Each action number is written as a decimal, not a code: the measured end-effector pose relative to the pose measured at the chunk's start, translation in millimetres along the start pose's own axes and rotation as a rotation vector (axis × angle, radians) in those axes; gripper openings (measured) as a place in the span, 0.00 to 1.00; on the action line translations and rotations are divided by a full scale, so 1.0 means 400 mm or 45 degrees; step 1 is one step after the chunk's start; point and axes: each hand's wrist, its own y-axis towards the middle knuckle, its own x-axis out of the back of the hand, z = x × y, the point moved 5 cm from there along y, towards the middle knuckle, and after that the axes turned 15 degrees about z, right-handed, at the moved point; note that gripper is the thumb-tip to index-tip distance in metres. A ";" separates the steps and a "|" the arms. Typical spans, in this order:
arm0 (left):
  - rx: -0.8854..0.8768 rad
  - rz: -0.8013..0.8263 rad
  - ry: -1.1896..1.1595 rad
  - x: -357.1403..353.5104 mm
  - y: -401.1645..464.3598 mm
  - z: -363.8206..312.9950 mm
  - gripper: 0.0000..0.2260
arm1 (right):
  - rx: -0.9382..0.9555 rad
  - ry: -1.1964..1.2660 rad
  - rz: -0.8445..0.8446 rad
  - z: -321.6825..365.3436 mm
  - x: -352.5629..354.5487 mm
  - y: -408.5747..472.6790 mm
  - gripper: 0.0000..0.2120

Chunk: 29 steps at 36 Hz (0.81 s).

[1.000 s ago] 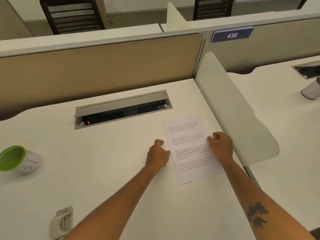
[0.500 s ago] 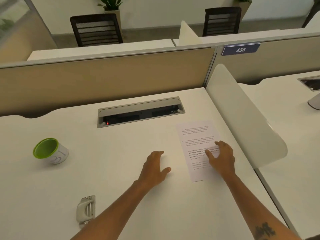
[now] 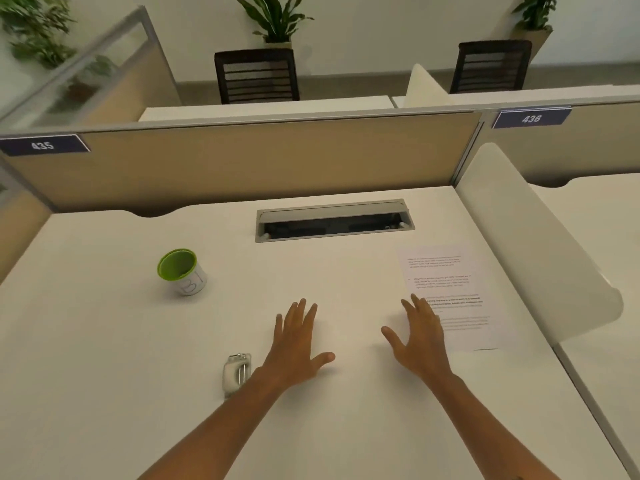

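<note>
The left hand [image 3: 298, 344] and right hand [image 3: 420, 341] have let go of the paper [image 3: 460, 289], now flat on the counter [image 3: 104, 341] at the right hand's fingertips; both hands spread empty, so placing it looks finished.

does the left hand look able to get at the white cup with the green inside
Probably yes: the left hand is open and holds nothing, and only bare white desk lies between it and the white cup with the green inside, farther off to its left.
</note>
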 end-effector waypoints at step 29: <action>0.015 0.193 -0.079 0.007 -0.270 0.376 0.55 | 0.400 -0.037 0.480 0.385 -0.315 -0.119 0.40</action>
